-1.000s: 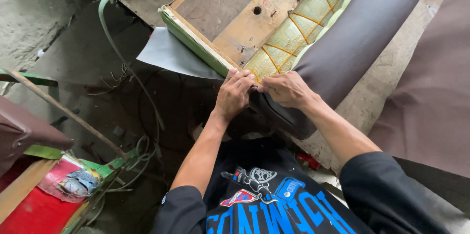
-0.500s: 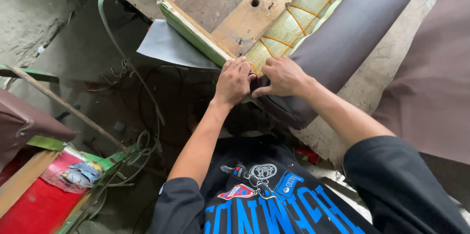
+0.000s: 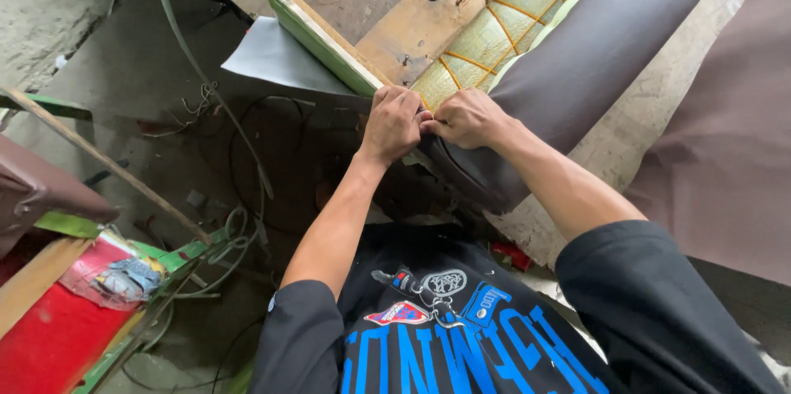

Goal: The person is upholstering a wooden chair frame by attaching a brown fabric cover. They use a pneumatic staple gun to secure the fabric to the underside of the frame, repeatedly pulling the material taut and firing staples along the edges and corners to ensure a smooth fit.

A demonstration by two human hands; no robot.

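Both hands are bunched at the near corner of the frame point(image 3: 395, 19), right in the middle of the shot. The left hand point(image 3: 394, 124) is closed in a fist, knuckles up, pinching the edge of the cover point(image 3: 593, 48) against the wood. The right hand point(image 3: 468, 118) is curled shut too, gripping the same dark fabric just beside it, so the two are touching.

The cover runs from that corner up to the upper right, wrapped around the padded side. The yellow-green webbing point(image 3: 494, 39) shows just above the knuckles, still bare there.

My take on doing this bit well: pull the fabric evenly over the corner, keep tension along the whole edge and not just at the pinch point, and fold the excess flat so it doesn't bunch. One hand should anchor while the other smooths.

Grey sheet point(image 3: 276, 60) sticks out under the frame on the left, hose point(image 3: 202, 89) loops down the floor nearby.
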